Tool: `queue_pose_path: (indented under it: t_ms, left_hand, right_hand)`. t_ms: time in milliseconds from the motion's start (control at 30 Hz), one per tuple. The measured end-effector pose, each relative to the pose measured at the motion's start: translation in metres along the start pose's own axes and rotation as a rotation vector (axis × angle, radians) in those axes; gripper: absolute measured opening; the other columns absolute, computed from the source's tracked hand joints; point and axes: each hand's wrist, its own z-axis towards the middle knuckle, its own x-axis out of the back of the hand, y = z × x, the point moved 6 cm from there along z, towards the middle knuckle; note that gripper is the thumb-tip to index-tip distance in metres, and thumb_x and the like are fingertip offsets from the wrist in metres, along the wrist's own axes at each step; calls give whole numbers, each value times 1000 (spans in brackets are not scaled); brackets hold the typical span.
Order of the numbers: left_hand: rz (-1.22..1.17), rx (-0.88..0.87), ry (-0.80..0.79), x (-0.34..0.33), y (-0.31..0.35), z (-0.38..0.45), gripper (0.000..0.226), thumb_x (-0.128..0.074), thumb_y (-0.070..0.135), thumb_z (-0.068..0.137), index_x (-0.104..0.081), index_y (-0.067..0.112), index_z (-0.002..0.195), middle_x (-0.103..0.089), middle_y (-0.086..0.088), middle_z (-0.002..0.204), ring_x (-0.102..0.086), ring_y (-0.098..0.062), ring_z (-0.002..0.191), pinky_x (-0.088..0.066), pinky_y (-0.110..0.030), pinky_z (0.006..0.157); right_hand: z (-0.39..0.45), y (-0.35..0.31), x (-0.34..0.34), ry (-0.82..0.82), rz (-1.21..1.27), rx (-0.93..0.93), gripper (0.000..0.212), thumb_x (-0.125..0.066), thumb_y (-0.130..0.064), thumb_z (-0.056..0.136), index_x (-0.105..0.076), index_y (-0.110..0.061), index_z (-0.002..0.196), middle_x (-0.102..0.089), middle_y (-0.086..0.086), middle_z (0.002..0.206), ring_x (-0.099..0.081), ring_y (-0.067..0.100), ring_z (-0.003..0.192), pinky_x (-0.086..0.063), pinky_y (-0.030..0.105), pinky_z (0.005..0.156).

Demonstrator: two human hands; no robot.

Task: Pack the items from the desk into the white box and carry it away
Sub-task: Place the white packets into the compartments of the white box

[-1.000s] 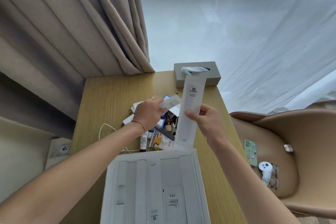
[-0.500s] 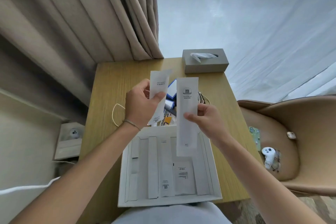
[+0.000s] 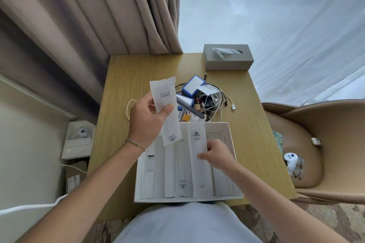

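Observation:
The open white box (image 3: 230, 134) sits at the near edge of the wooden desk (image 3: 138, 69), with several long white packets lying side by side in it. My right hand (image 3: 216, 156) pinches a long white packet (image 3: 199, 163) that lies lengthwise inside the box. My left hand (image 3: 147, 122) holds a shorter white sachet (image 3: 166, 104) up above the box's far left corner. Behind the box lies a pile of items: blue-edged cards (image 3: 192, 86), a black comb (image 3: 189, 105), a small brown bottle (image 3: 197, 104) and tangled cables (image 3: 215, 100).
A grey tissue box (image 3: 229, 57) stands at the desk's far right. Beige curtains (image 3: 88, 16) hang at the left, sheer white ones behind. A tan chair (image 3: 320, 144) on the right holds a white controller (image 3: 291, 159) and a phone case (image 3: 277, 140).
My right hand has lowered the long packet from upright above the desk down into the box. My left hand lifted the sachet from the pile and holds it raised. The view tilted down.

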Motion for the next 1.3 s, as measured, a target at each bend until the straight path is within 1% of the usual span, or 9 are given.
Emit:
queue_pose_path:
  t_ms: [100,200,300,533,633,767,900,1033,1300]
  left_hand:
    - [1,23,-21,1,-8,-4,27,-79,12,81,-69,29,99,-74,19,89,-69,-10,81,-60,-34,73]
    - [19,30,-52,-1,-12,-7,26,-78,11,82,-69,26,101,-71,27,88,-68,-6,80,-59,-33,73]
    - [4,55,-72,-3,-18,-10,26,-79,9,82,-70,23,103,-74,17,90,-70,-16,85,-60,-43,78]
    - [-3,118,-137,-15,-28,-19,26,-78,8,83,-71,19,105,-76,4,96,-72,-14,84,-60,-40,78]
    - [-6,141,-175,-22,-31,-23,28,-78,7,83,-69,23,105,-76,4,97,-72,-17,86,-60,-41,78]
    - [-3,183,-216,-33,-39,-27,30,-78,8,83,-68,29,101,-76,3,97,-72,-22,89,-59,-46,82]
    - [50,231,-269,-47,-54,-32,28,-78,12,83,-69,25,106,-75,1,99,-71,-20,92,-58,-46,85]
    - [118,282,-333,-68,-71,-39,28,-76,15,83,-70,17,110,-75,3,98,-70,-12,90,-59,-40,84]
    - [105,520,-447,-117,-122,-62,24,-74,11,83,-70,16,106,-75,-4,102,-71,-23,94,-59,-48,84]
  right_hand:
    - [8,11,-12,-15,-48,-82,10,-74,-9,83,-75,-16,89,-75,0,84,-65,13,66,-56,31,64]
    - [13,18,-19,-18,-107,-124,9,-71,-8,85,-71,-17,88,-75,3,89,-67,16,64,-53,26,55]
    - [17,24,-26,-14,-168,-155,13,-69,-10,89,-72,-16,100,-74,1,95,-71,17,70,-49,24,52]
    - [21,30,-34,12,-347,-193,16,-59,-4,88,-71,-11,96,-75,8,85,-74,23,67,-65,39,67]
    - [22,23,-38,8,-554,-124,11,-59,-8,89,-68,-11,95,-70,5,89,-68,24,77,-53,30,61]
    - [25,11,-34,-12,-741,-43,13,-64,-20,92,-67,-11,102,-70,8,101,-68,28,94,-45,29,66]
    - [22,-5,1,129,-642,-3,21,-63,-30,94,-63,-11,85,-66,9,85,-61,30,78,-44,31,63]
    - [6,-30,23,297,-640,131,25,-52,-18,90,-51,-11,66,-61,9,69,-59,34,66,-40,33,55]
    - [-11,-45,50,387,-608,172,23,-51,-20,91,-61,-8,73,-65,6,71,-61,28,64,-50,36,56]
